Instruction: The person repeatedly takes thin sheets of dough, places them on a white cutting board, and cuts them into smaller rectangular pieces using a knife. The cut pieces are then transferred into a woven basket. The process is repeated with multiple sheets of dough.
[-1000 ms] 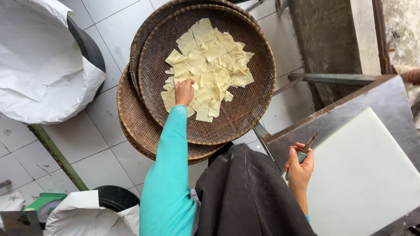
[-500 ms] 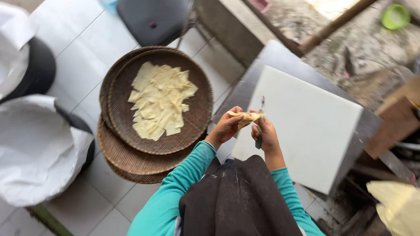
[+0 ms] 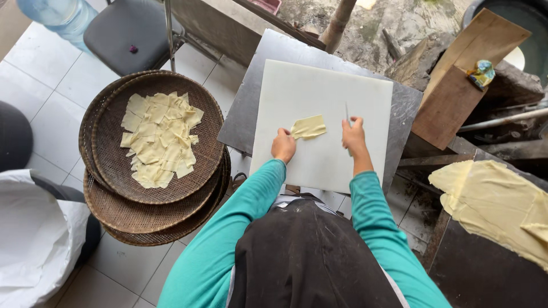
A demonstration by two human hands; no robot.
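The person wore teal sleeves [image 3: 251, 211] and a dark apron [image 3: 308, 256], closest to the camera. Just past these, both hands rested on a white cutting board [image 3: 325, 91]. The left hand [image 3: 283, 145] was curled, and its fingers pinched the near edge of a pale yellow sheet [image 3: 309, 127] that lay flat on the board. The right hand [image 3: 354, 137] was closed around the handle of a thin knife [image 3: 346, 113], with the blade pointing away, just beside the sheet. The board sat on a grey metal table [image 3: 242, 114].

To the left, on the tiled floor, stood a stack of round woven trays [image 3: 114, 211]. The top tray held a pile of cut yellow pieces [image 3: 160, 140]. A white sack [image 3: 34, 239] sat in the near left corner. To the right, a big yellow sheet [image 3: 496, 199] was spread over a dark surface. Farther off were a grey chair seat [image 3: 125, 34], some wooden boards [image 3: 456, 85] and rough stony ground.
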